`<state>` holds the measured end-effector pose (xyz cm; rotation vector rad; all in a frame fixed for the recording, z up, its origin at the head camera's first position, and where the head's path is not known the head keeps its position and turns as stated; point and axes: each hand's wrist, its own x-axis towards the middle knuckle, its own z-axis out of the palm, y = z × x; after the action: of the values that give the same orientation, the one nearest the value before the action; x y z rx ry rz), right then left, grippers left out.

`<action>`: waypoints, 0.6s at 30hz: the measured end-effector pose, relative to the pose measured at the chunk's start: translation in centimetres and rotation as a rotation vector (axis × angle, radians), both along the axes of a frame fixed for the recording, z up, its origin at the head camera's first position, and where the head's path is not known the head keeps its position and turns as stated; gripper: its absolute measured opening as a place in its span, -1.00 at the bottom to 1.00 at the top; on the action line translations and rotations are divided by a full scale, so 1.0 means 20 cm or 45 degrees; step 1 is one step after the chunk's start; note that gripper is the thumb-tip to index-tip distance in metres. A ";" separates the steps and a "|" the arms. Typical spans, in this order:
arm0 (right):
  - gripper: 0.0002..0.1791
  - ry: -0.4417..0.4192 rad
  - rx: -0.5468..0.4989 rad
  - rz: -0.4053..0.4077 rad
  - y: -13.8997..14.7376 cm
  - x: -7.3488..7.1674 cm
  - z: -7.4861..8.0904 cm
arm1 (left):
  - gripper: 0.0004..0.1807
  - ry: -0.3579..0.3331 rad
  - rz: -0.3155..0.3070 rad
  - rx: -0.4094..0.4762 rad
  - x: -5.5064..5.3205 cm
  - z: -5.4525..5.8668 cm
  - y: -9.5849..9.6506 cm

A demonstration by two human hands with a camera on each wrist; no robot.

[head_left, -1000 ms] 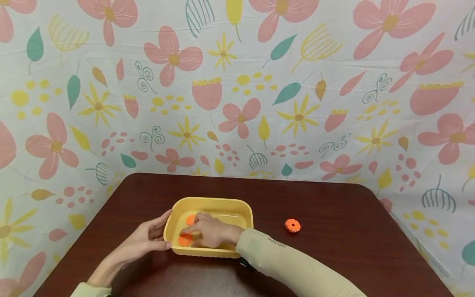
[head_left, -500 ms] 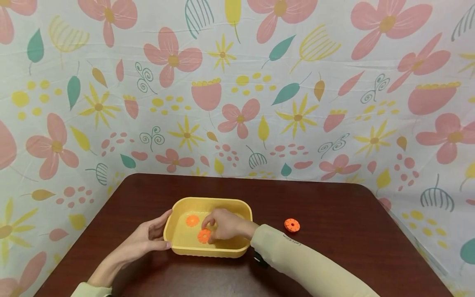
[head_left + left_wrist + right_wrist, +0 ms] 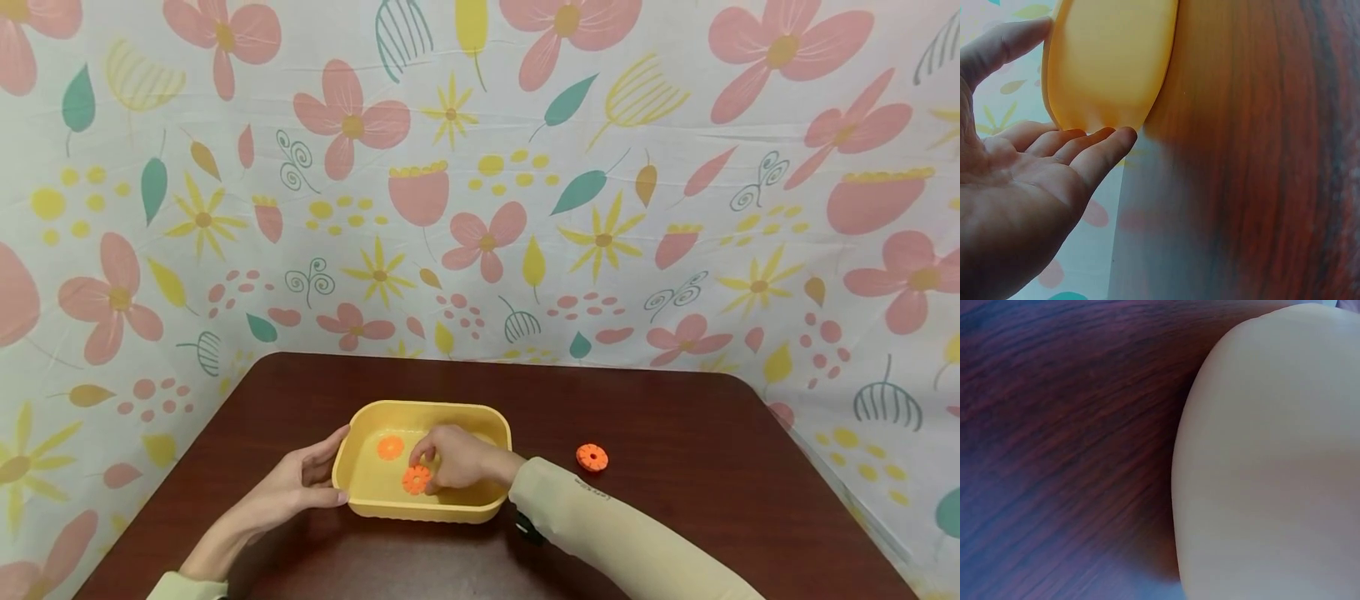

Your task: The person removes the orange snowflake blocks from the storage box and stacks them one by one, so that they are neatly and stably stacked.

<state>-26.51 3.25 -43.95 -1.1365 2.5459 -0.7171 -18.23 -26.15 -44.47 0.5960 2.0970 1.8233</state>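
Observation:
A yellow rectangular box (image 3: 360, 496) stands on the table. At its left end my left hand (image 3: 281, 492) touches the wall and edge with nearly straight fingers and thumb, also seen in the left wrist view, where the box (image 3: 1110, 62) meets the fingertips. Inside the box, my right hand (image 3: 461, 458) pinches an orange notched disc (image 3: 417, 479) between thumb and finger. Another orange notched disc (image 3: 390, 447) lies on the box floor, further left. In the right wrist view a smooth pale surface fills the right side; the right hand cannot be made out there.
An orange notched piece (image 3: 592, 457) with a centre hole, thicker or perhaps stacked, lies to the right of the box on the dark brown table (image 3: 660, 433). A flower-printed cloth (image 3: 480, 167) hangs behind the table.
Within the box, my right hand has moved to the right with the orange notched disc, then slowed almost to a stop. My left hand and the box have stayed put.

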 end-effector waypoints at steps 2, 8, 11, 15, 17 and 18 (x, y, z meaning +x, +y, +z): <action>-0.62 -0.009 -0.017 -0.011 0.00 0.00 -0.01 | 0.05 0.006 -0.003 0.003 0.00 0.00 0.00; -0.59 -0.040 -0.086 -0.007 0.01 0.00 0.00 | 0.04 0.017 -0.025 0.034 0.01 0.02 0.00; -0.56 -0.070 -0.103 -0.007 0.01 0.01 0.00 | 0.04 0.012 -0.027 0.043 0.01 0.02 0.00; -0.52 -0.110 -0.117 -0.020 0.02 0.02 0.01 | 0.04 0.017 -0.026 0.043 0.01 0.01 0.00; -0.52 -0.116 -0.114 -0.025 0.03 0.02 0.01 | 0.04 0.023 -0.022 0.034 0.01 0.01 0.00; -0.52 -0.118 -0.110 -0.027 0.03 0.03 0.01 | 0.04 0.026 -0.020 0.027 0.01 0.01 0.00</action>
<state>-25.99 3.81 -43.70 -1.0774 2.4751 -0.8725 -17.96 -26.11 -44.22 0.6369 2.0826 1.8409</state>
